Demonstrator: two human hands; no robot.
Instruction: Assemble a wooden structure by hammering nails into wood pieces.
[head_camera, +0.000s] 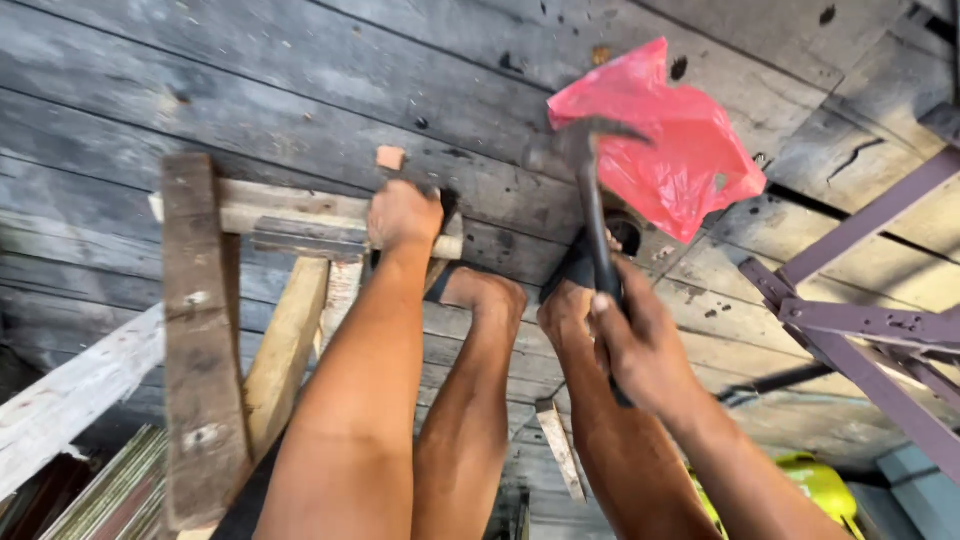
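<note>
Wooden frame (300, 215) pressed under the left hand (403, 213); right hand (640, 345) fist-tight around a raised hammer (592, 200)

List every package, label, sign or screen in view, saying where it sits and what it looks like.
Red plastic bag: crumpled thin plastic, lying on the grey plank floor at upper right, behind the head of the hammer held in the right hand.
No labels, signs or screens show.

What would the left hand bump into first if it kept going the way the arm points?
The left hand already rests on the pale wooden bar of the frame; just beyond lies a small orange wood chip on the grey plank floor, though depth is unclear.
</note>
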